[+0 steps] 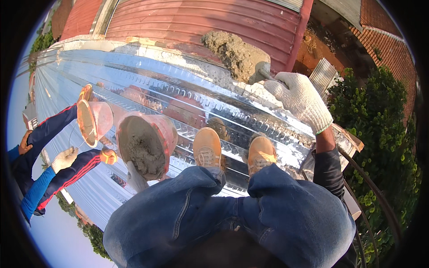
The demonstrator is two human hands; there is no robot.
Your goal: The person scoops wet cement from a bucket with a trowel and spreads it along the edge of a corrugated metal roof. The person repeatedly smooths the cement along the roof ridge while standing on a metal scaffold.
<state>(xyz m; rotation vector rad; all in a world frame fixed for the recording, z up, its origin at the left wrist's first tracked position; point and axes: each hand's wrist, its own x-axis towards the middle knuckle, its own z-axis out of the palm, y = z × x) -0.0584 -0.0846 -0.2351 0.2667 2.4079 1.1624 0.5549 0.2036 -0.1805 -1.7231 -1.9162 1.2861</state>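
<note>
In my gloved right hand is the handle of a trowel. Grey wet mortar is heaped on its blade, over the ledge by the red corrugated sheet. My gloved left hand grips the near rim of a reddish bucket, partly hidden behind my knee. The bucket is tilted toward me, with grey mortar inside. To its left a second pinkish bucket is tipped on its side, its mouth smeared with mortar. A co-worker's gloved hand is by its wire handle.
My tan shoes stand on shiny metal roofing with raised ribs. A mortar-covered ledge runs along the red corrugated sheet. At the right are dark cables, a leafy tree and a drop beyond the roof edge. The co-worker sits at the left.
</note>
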